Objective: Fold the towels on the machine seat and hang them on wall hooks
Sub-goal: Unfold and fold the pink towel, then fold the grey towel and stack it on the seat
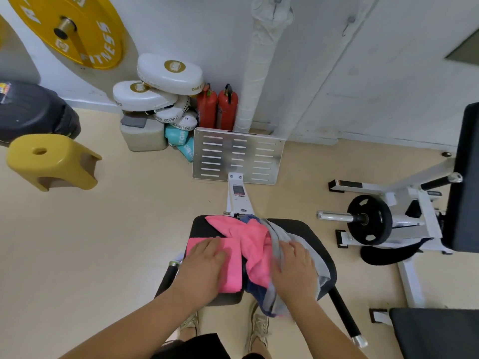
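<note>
folding in hand
left hand flat on pink towel; right hand flat on grey towel; i judged gripping next

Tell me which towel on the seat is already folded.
The folded pink towel under the left hand: a flat rectangle. The loose pink towel, grey towel and blue towel lie crumpled.

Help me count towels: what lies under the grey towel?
A crumpled pink towel and a dark blue towel show beneath the grey towel; anything deeper is covered.
</note>
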A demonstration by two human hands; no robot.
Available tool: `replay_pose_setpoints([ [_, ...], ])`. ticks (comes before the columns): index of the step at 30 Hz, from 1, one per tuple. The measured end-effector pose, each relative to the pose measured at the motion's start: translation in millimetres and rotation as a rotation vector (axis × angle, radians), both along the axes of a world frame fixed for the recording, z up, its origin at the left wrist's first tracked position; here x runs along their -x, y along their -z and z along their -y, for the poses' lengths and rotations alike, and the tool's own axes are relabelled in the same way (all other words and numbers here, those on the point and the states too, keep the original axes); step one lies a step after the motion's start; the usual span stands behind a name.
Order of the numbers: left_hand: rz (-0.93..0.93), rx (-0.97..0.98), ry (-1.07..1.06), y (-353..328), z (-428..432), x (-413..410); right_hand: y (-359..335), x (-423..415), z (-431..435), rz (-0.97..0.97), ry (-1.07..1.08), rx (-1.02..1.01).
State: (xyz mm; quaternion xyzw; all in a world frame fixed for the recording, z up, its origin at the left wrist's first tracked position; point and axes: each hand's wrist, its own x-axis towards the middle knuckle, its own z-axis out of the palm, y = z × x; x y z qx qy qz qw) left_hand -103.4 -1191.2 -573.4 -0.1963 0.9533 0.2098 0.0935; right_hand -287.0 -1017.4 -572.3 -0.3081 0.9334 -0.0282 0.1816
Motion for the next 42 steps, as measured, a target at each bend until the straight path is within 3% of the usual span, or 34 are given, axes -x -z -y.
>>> replay_pose_setpoints([
  [3, -0.171, -0.075, -0.037, -13.6, -31.1, 18.0, 12.1, 24.5, -32.5, 0.193, 0.179, -0.021],
  [6, -0.208, -0.186, -0.140, -19.8, -68.0, 34.7, 14.4, 37.1, -46.4, 0.270, 0.184, 0.116],
  [8, -0.146, -0.287, -0.238, -23.9, -90.4, 47.5, 13.1, 47.4, -54.5, 0.273, 0.166, 0.170],
  [12, -0.105, -0.535, -0.408, -25.3, -126.5, 74.2, 19.2, 71.0, -88.2, 0.268, 0.064, 0.085],
  [16, 0.031, -0.576, -0.445, -7.7, -145.6, 88.1, 19.1, 89.5, -106.1, 0.325, 0.025, 0.121],
  [22, 0.004, -0.530, -0.579, -4.1, -164.0, 97.1, -21.7, 108.9, -106.0, 0.504, 0.517, 0.567],
  [25, -0.004, -0.497, -0.643, -8.8, -173.1, 99.3, -56.8, 119.8, -112.8, 0.555, 0.600, 0.722],
  [33, -0.028, -0.504, -0.766, -47.9, -181.2, 121.6, -162.2, 128.3, -121.6, 0.784, 0.427, 0.825],
  [37, -0.278, -0.516, -0.737, -95.5, -183.5, 140.5, -219.6, 129.3, -132.8, 0.795, 0.272, 0.940],
  [40, -0.509, -0.587, -0.531, -155.6, -182.8, 162.0, -252.7, 132.6, -142.4, 0.841, 0.140, 1.012],
  [42, -0.548, -0.616, -0.330, -200.1, -182.5, 178.5, -270.2, 134.8, -146.7, 0.842, 0.089, 1.048],
])
